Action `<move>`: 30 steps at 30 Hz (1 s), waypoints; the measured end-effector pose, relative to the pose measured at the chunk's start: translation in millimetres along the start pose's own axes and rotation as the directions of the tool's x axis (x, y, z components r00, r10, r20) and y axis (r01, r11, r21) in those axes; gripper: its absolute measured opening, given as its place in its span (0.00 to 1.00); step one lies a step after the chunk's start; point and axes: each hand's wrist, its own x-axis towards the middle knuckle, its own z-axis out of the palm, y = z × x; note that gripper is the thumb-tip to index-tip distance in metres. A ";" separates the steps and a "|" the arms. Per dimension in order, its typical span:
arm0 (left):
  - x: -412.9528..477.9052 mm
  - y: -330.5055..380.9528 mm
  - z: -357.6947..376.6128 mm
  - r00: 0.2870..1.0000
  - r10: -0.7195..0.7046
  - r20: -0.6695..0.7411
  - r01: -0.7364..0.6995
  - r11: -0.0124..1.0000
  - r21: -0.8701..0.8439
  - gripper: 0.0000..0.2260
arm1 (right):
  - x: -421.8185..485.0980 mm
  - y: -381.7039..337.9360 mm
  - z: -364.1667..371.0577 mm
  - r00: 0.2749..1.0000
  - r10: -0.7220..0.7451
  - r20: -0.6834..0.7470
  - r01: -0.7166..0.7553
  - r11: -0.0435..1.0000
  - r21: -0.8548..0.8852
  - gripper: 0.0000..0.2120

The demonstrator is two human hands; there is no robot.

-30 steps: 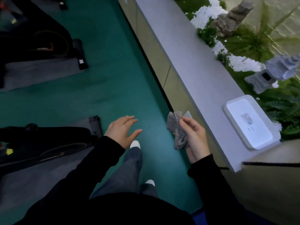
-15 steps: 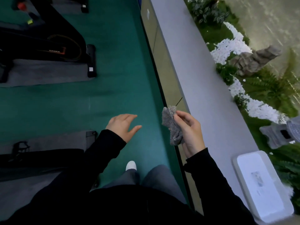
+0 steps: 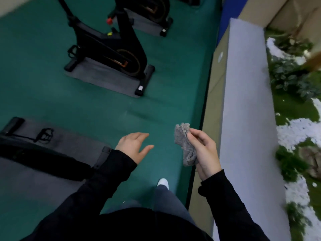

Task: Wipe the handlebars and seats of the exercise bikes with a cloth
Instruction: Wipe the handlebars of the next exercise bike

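Note:
My right hand (image 3: 203, 152) holds a crumpled grey cloth (image 3: 185, 145) between thumb and fingers, at chest height over the green floor. My left hand (image 3: 134, 146) hangs free beside it with fingers spread and holds nothing. A black exercise bike (image 3: 112, 47) stands on a grey mat ahead and to the left; only its frame, flywheel and base show, its seat and handlebars are out of frame. Another bike's black base (image 3: 40, 153) lies on a mat at my lower left. A third bike (image 3: 152, 11) shows at the top.
A long grey ledge (image 3: 246, 105) on a tan cabinet runs along my right side. Behind it lies a planter bed with green plants (image 3: 293, 79) and white pebbles (image 3: 295, 131). Green floor (image 3: 104, 108) stretches between the bikes and the ledge. My white shoe (image 3: 163, 182) steps forward.
The view has moved forward along the aisle and tilted up: the far bike is now nearer and more in view, and the white tray on the ledge has dropped out of frame. Both hands keep their poses.

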 end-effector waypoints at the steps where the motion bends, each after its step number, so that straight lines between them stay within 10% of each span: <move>1: 8.4 6.5 -1.1 1.000 -0.017 -0.017 0.017 1.000 -0.002 0.24 | 13.3 -5.2 -2.4 1.000 -0.002 0.028 0.002 1.000 -0.010 0.06; 30: 211.8 -151.9 -114.5 0.830 -0.517 -0.212 0.490 0.856 -0.167 0.23 | 302.4 -95.4 249.1 0.822 0.068 0.565 0.044 0.982 -0.183 0.07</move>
